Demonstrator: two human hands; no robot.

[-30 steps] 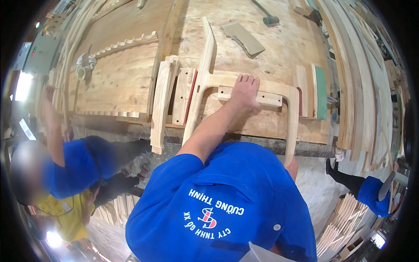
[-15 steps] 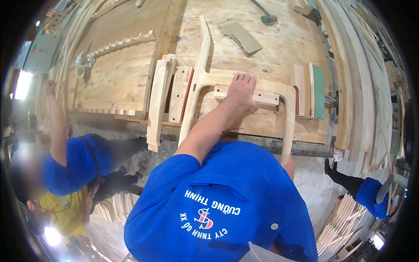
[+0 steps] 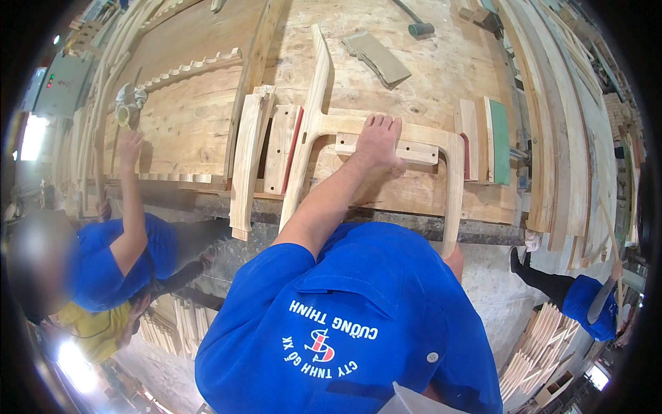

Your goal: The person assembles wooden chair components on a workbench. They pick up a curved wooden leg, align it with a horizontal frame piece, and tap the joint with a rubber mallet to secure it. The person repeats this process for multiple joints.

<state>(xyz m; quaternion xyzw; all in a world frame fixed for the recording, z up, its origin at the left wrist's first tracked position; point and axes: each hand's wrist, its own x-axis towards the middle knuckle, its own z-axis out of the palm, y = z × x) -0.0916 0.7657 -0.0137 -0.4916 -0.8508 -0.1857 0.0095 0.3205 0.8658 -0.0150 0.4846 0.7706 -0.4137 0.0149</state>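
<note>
A pale wooden chair frame (image 3: 414, 132) lies on the plywood bench top, its long curved leg at the left and its shorter leg at the right. My left hand (image 3: 378, 141) is closed over the cross rail, fingers across its far edge. Under the palm, a drilled wooden block (image 3: 419, 152) sits along the rail's near side. My right hand (image 3: 455, 262) shows only in part by the near end of the right leg; its fingers are hidden. Red-edged blocks flank the frame: a drilled one (image 3: 281, 148) at the left and another (image 3: 469, 141) at the right.
A green-faced block (image 3: 499, 141) stands at the right beside a metal rod. Farther back lie a flat brown piece (image 3: 378, 57) and a mallet (image 3: 421, 30). Long boards (image 3: 552, 138) line the right side. At the left, a co-worker's hand (image 3: 129, 146) is near a cup (image 3: 126, 115).
The co-worker's raised arm at the left has swung right, bringing the hand close to the cup. My left hand stays on the rail; the whole view has shifted slightly.
</note>
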